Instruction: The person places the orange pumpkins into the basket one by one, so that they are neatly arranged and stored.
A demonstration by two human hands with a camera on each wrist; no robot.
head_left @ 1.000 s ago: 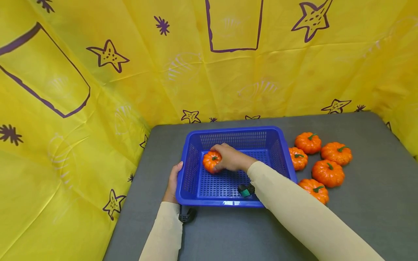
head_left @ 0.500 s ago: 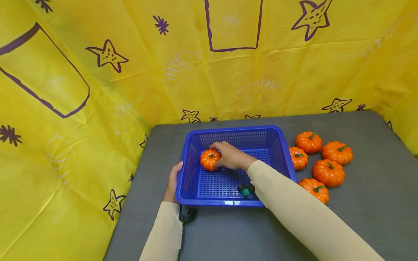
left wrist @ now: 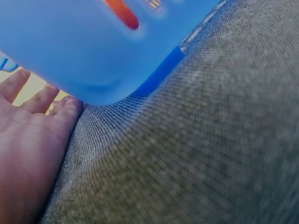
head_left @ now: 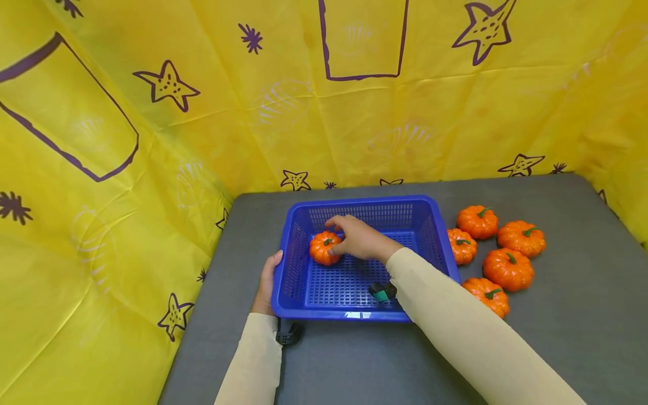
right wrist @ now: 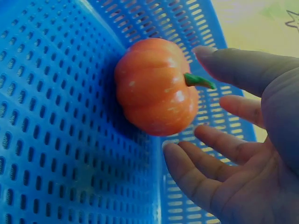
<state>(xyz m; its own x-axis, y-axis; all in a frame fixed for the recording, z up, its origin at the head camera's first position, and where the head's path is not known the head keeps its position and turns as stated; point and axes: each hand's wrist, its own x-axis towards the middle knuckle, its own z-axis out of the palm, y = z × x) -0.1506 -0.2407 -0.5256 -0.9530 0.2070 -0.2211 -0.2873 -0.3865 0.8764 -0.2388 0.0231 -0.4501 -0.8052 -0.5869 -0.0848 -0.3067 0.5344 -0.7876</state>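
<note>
A small orange pumpkin (head_left: 324,248) with a green stem sits inside a blue plastic basket (head_left: 354,315), near its left wall. My right hand (head_left: 361,239) is over the basket beside this pumpkin. In the right wrist view, the spread fingers and thumb of the right hand (right wrist: 243,140) stand apart from the pumpkin (right wrist: 156,86), holding nothing. At the basket's left side, my left hand (head_left: 266,284) rests against the outer wall. The left wrist view shows the left hand (left wrist: 35,135) with extended fingers, their tips at the blue basket wall (left wrist: 88,51).
To the right of the basket, several orange pumpkins (head_left: 508,270) lie grouped on the grey table (head_left: 582,298). One pumpkin (head_left: 462,246) is right by the basket's right wall. Behind the table and along its left hangs a yellow printed cloth (head_left: 253,124).
The pumpkin in the basket has shifted slightly left and back, and my right hand has let go of it, its fingers spreading. The left hand stays at the basket's side.
</note>
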